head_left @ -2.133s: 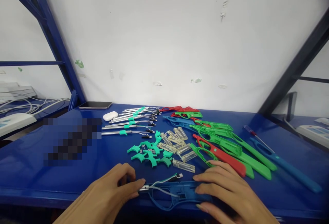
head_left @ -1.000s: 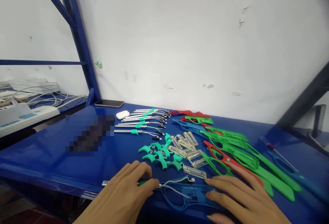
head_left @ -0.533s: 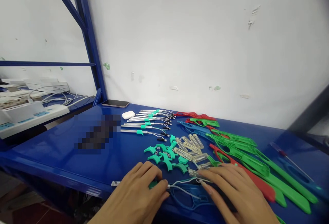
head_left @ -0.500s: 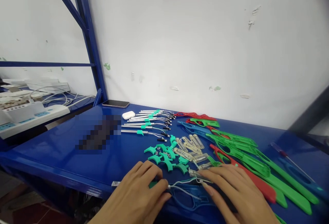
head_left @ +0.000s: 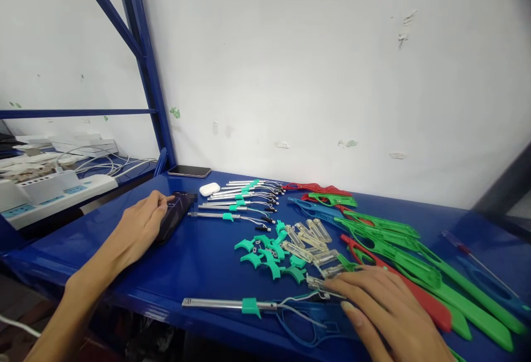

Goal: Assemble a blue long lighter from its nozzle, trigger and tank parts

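Note:
My left hand [head_left: 141,225] reaches out to the left and rests on a dark phone-like device [head_left: 173,214] lying on the blue table [head_left: 83,240], fingers curled over its near end. My right hand [head_left: 388,309] lies flat, fingers stretched out, on a blue plastic handle shell [head_left: 315,326] at the table's front edge. A metal tube with a teal collar [head_left: 226,304] and thin wires sticks out of that shell to the left.
Teal clips [head_left: 267,251], clear plastic pieces [head_left: 309,240] and a row of metal tubes [head_left: 236,198] lie mid-table. Green, red and blue handle shells [head_left: 385,240] fan out right. A phone [head_left: 188,171], white earbud case [head_left: 209,189], screwdriver [head_left: 468,251] and power strips [head_left: 53,190] sit around.
My left hand has left the metal tube at the front edge and moved far left onto the dark device. My right hand stays on the blue shell.

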### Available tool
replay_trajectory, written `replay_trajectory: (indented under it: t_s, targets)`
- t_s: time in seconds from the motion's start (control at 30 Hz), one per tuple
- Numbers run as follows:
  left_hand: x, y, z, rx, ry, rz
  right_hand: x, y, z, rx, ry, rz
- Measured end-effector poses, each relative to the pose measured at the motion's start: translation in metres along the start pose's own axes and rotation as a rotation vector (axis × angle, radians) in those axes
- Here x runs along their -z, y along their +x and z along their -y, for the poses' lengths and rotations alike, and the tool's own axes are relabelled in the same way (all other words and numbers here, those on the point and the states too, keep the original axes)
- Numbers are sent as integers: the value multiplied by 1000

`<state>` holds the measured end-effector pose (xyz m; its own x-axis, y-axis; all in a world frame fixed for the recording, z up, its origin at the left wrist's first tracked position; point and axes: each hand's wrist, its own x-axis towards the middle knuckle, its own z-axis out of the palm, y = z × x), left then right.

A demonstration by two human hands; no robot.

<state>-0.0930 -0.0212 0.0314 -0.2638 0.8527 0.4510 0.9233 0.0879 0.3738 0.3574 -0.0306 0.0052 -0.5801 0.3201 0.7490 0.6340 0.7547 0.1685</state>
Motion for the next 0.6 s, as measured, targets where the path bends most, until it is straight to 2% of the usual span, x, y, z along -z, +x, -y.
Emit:
replay_trajectory:
  t_s: [0.17,0.3,0.47,0.6]
  targets:
    - [-5,-1,7,16,25,21,2,-2,-2,-12,26,15]
    - [3,0,7,16,14,-10,2,0,-3,-31,55,20]
    - [15,-3,0,21,0,-71,0,-1,-1,-40,67,12]
    - [18,-8,-12,-8,-20,-91,0,-1,1,-46,82,4]
